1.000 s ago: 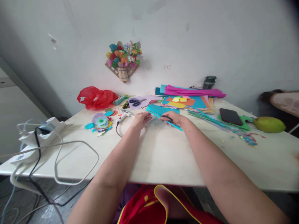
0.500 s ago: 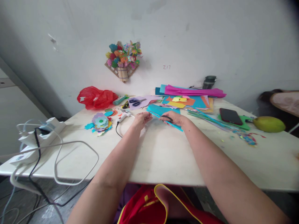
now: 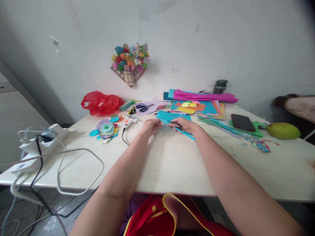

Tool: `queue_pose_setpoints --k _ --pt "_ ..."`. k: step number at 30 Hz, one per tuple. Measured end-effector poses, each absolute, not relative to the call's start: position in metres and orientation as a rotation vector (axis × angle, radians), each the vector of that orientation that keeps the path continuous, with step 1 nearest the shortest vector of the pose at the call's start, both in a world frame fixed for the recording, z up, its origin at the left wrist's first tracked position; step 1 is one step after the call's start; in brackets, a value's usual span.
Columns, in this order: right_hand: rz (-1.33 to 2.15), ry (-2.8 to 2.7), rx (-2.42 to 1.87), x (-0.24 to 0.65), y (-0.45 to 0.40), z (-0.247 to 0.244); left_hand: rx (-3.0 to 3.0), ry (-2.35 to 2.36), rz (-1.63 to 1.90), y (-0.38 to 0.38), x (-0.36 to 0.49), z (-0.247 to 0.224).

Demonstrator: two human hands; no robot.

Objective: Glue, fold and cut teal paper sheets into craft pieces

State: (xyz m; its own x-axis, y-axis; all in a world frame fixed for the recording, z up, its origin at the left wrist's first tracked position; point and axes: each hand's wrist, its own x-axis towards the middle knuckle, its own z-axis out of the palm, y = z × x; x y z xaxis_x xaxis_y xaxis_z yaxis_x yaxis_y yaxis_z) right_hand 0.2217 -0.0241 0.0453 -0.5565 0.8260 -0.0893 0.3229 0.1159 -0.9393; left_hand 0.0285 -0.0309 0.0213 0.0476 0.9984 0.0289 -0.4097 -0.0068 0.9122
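My right hand (image 3: 183,125) is closed around the dark handles of a pair of scissors (image 3: 176,124). The scissors lie along the edge of a blue sheet (image 3: 169,116), and a narrow blue strip (image 3: 187,135) sticks out under my right hand. Just left of the sheet, my left hand (image 3: 151,126) is pinched at the near left end of the blue paper; what its fingertips grip is too small to make out. A white glue gun (image 3: 129,122) lies left of my left hand.
Layered paper flowers (image 3: 106,128) and a red plastic bag (image 3: 100,103) are at the left. Blue-handled scissors (image 3: 144,107) lie behind. Coloured sheets (image 3: 211,107), a phone (image 3: 243,122) and a yellow-green fruit (image 3: 283,130) are at the right. Cables and power strips (image 3: 39,150) occupy the left edge.
The blue sheet and the strip have shifted slightly to the right. My left hand has moved a little to the right; my right hand stays on the scissors.
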Motion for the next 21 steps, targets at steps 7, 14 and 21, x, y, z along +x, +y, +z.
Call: queue_pose_setpoints --k 7,14,21 --pt "1.332 -2.002 -1.114 0.2192 -0.0274 0.0474 0.938 0.862 1.349 -0.0296 0.025 0.022" --pt "1.347 -2.005 -1.103 0.2187 -0.0237 0.0442 0.914 0.883 1.327 -0.0325 0.025 0.0252" --pt "1.367 -2.027 -1.072 0.2202 -0.02 0.042 0.926 0.886 1.29 -0.0318 0.0273 0.0236"
